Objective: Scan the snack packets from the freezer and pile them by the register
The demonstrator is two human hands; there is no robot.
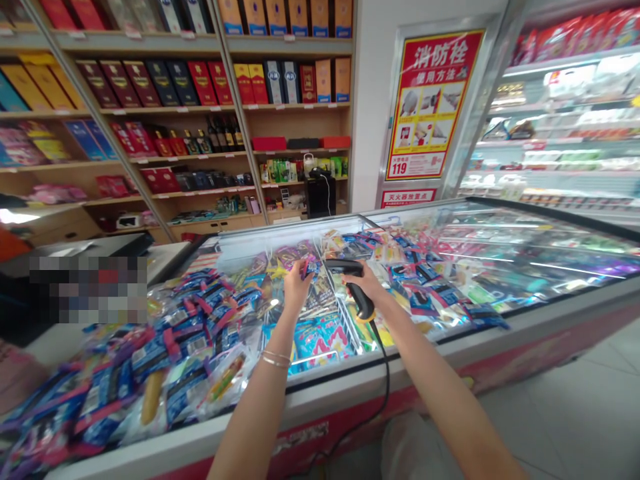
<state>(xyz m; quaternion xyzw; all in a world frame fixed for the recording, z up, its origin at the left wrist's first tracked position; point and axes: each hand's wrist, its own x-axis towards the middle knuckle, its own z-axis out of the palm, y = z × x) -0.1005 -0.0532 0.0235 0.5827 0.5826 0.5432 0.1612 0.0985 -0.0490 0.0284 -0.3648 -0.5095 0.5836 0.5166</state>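
My right hand (367,283) is wrapped round a black-and-yellow barcode scanner (361,300), its head pointing left and its cord hanging over the freezer's front edge. Just left of it, my left hand (299,283) pinches a small blue-and-pink wrapped packet (311,267) close to the scanner's head; the fingers partly cover it. Both hands are above the glass-topped chest freezer (330,397). A big heap of blue-and-pink packets (195,343) lies to the left of my left hand. More packets (425,273) are spread out to the right of the scanner.
Blue bags (323,340) sit in a wire basket beneath the glass. Shelves of boxed goods (200,83) stand behind the freezer. A red fire-hydrant notice (434,103) hangs on the wall, with a lit display fridge (565,127) at right. The scanner cord (386,380) trails down the front.
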